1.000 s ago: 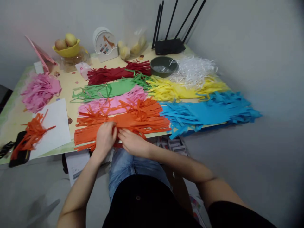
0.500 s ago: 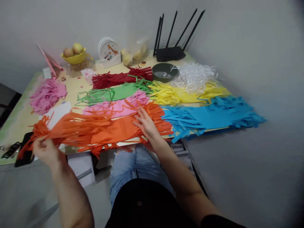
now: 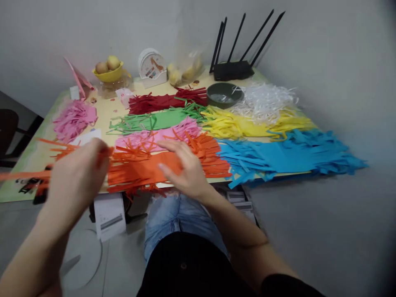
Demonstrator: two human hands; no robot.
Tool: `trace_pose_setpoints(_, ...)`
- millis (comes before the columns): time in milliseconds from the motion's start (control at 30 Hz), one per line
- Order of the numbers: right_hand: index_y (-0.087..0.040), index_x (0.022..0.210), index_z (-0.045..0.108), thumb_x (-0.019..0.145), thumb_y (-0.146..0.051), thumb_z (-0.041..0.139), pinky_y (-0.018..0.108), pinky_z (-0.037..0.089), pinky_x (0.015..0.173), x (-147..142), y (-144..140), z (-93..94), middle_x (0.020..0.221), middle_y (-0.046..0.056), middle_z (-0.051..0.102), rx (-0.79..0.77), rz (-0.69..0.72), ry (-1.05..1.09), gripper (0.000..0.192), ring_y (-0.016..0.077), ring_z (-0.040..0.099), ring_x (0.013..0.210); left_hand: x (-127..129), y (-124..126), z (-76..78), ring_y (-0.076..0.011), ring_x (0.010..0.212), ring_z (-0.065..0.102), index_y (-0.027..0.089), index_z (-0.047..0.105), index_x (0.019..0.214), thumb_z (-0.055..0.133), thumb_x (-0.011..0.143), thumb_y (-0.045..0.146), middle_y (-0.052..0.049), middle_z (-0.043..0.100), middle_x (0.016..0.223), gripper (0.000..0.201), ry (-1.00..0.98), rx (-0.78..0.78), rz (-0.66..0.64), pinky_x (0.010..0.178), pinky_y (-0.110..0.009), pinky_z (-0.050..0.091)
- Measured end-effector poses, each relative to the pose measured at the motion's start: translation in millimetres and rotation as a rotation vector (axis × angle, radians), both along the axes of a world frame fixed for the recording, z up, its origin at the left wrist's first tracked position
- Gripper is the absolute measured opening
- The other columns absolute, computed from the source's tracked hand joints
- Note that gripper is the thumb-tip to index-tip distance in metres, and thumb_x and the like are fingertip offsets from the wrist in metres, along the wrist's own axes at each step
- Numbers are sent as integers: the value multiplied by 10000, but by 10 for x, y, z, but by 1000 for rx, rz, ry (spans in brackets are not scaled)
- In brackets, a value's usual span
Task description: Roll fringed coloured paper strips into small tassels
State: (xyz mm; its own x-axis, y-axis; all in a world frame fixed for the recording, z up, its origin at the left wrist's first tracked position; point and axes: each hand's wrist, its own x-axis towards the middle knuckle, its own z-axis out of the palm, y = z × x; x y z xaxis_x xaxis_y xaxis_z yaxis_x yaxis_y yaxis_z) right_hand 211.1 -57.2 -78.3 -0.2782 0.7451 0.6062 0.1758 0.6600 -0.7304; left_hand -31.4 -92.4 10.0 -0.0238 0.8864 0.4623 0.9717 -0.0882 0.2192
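Head view: I find the left hand (image 3: 80,167) closed on orange strips (image 3: 27,175), blurred, passing above a black object (image 3: 38,201); a low pull could snag there. Centre, the orange fringed sheet (image 3: 139,167) lies at the table's (image 3: 213,180) front edge; overhanging strands could drag it off. The right hand (image 3: 187,171) is open over it, contact unclear; a careless sweep might tangle the pink fringe (image 3: 163,135).

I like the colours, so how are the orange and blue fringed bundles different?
The orange bundle has the right hand over it; the blue bundle has no hand over it. The blue bundle's right end sticks out past the table; the orange bundle's right end doesn't. Both are fringed either side of a plain middle.
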Motion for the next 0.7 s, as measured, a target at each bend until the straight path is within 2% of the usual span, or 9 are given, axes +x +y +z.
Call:
trace_pose_setpoints(33,-147,1344,523,925,-378,594,448,393,1148,-78,-28,105,1376,161,595,55,44,-35,484,233,513,1322,149,54,-8,-180,631,535,223,652,848,624,813,276,1,593,689,70,79,-15,-85,618,-274,404)
trace_pose_setpoints(100,-132,1419,447,894,-397,630,461,328,1195,-211,-7,219,1477,174,506,108,91,-92,616,246,423,1407,385,144,-16,-202,683,588,224,673,900,550,847,264,-22,658,764,140,114,-13,-245,628,-283,422)
trace_pose_setpoints(167,-132,1400,468,899,-323,594,449,355,1166,-261,105,238,1457,163,524,99,72,-125,550,248,443,1378,504,203,-13,-218,778,635,220,700,944,563,841,257,-36,708,869,175,-7,-2,-327,716,-301,474)
trace_pose_setpoints(267,-132,1145,634,886,-167,503,375,466,988,-135,329,260,1164,122,692,24,59,-168,292,225,606,1110,496,254,0,-222,819,654,214,732,921,628,809,261,-31,732,906,160,-193,-33,-332,801,-321,500)
trace_pose_setpoints(367,-139,934,665,864,-166,523,277,468,779,135,467,431,907,55,713,-59,148,-168,160,169,635,848,415,313,-3,-196,724,635,180,726,833,656,802,319,-33,712,789,159,-334,-94,-357,697,-288,491)
trace_pose_setpoints(467,-139,912,656,818,-178,575,241,412,708,361,500,670,866,22,691,-37,164,-170,131,138,590,766,396,384,-38,-152,600,577,160,646,708,652,804,360,-26,643,654,222,-476,-281,-431,568,-245,453)
trace_pose_setpoints(533,-135,898,649,810,-207,606,241,383,690,435,508,769,843,16,673,-14,168,-235,122,132,561,743,419,424,-81,-137,559,565,166,604,718,649,804,357,-16,622,627,215,-603,-348,-441,522,-227,447)
trace_pose_setpoints(633,-136,826,633,847,-277,612,243,355,652,453,534,770,736,0,621,-61,181,-311,144,123,524,681,449,467,-167,-136,536,592,181,592,853,694,769,343,1,632,642,209,-807,-335,-442,488,-216,464)
trace_pose_setpoints(700,-142,795,613,866,-299,603,240,356,636,440,554,709,695,-12,587,-120,171,-255,173,116,507,653,444,487,-228,-142,555,616,177,611,925,741,734,336,-3,654,686,280,-889,-318,-447,497,-220,488)
